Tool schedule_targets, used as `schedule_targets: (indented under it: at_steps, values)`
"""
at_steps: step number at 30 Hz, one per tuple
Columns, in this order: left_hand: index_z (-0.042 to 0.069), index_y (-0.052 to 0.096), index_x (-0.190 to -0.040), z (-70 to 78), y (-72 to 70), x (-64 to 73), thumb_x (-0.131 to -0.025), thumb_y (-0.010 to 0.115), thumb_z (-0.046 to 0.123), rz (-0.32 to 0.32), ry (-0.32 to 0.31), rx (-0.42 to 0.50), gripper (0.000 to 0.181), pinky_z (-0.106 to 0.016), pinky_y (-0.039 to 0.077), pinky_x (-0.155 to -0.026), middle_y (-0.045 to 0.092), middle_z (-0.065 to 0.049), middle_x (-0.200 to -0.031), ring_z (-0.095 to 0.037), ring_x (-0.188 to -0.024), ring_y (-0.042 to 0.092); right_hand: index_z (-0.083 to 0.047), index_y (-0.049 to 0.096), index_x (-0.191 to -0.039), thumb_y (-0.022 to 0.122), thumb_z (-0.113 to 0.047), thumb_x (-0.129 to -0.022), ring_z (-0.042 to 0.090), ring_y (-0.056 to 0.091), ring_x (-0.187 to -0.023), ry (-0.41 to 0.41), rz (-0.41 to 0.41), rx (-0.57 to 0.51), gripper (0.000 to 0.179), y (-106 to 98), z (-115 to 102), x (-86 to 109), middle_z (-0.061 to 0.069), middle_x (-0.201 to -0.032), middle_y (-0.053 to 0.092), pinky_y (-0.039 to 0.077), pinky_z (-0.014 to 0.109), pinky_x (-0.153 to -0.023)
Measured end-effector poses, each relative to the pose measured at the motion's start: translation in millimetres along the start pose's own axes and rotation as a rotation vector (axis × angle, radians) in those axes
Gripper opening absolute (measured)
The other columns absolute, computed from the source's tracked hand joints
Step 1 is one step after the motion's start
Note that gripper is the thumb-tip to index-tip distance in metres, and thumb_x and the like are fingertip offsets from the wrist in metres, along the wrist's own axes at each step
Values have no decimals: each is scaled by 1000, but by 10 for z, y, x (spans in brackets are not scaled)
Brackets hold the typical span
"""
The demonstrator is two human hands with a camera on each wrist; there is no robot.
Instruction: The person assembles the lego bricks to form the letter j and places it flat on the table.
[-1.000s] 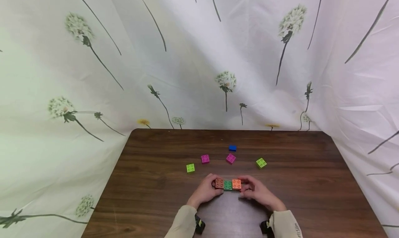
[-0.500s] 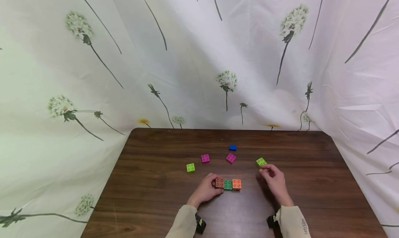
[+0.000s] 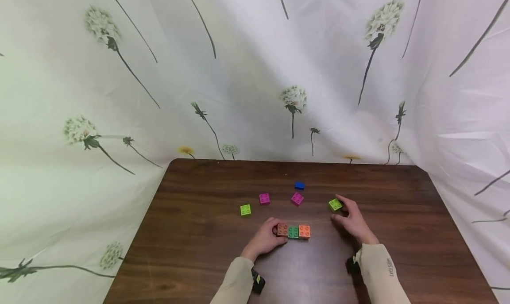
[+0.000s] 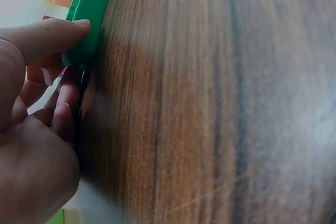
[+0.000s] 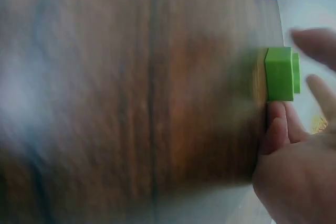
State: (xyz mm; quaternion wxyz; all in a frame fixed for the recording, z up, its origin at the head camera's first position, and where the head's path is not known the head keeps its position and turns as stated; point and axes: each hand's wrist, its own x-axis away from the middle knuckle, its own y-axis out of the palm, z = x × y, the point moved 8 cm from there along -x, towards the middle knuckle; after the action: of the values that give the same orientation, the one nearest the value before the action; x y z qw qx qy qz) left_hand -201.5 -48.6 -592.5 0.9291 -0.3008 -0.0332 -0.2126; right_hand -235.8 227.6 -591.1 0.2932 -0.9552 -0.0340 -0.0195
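Right of centre on the dark wooden table [image 3: 191,251], a lime-green brick [image 3: 335,204], probably light, stiff and best pinched by opposite flat sides, sits beside the right hand [image 3: 355,223], thumb and fingers parted wide, while the left hand [image 3: 265,239] grips the three-brick row [image 3: 293,232] by its left end.

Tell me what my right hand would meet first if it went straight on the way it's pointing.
Most likely the lime green block, right beside the fingers of your right hand; I can't tell whether they already touch it.
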Motion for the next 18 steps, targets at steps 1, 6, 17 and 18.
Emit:
schedule_targets:
  at_steps: [1,6,17,18]
  values:
    - [13,63,-115,5,-1,-6,-80,78,17,-1,-1,-1,38,-37,48,-83,57,0,-103,-13,-92,54,-2,38,-144,66,-7,-86,37,45,-115,2,-7,7,65,-5,-1,-7,27,-140,36,38,50,-94]
    - [14,63,-115,31,-13,-21,-80,78,16,-6,-2,6,38,-39,48,-83,57,0,-103,-14,-92,54,1,42,-142,65,-1,-85,41,44,-116,-23,-2,54,61,-20,-55,-18,30,-136,38,39,51,-94]
    - [14,64,-116,7,-2,-21,-80,78,17,1,1,10,39,-36,47,-82,57,0,-103,-13,-91,54,-3,49,-137,63,-2,-87,37,46,-110,33,0,119,52,-21,-36,-3,27,-126,49,38,50,-91]
    - [15,64,-116,7,0,-17,-80,78,17,2,1,9,39,-36,47,-82,57,0,-103,-13,-92,54,-3,50,-136,63,-3,-87,37,45,-110,42,-4,122,50,-15,-32,2,26,-126,49,37,51,-91]
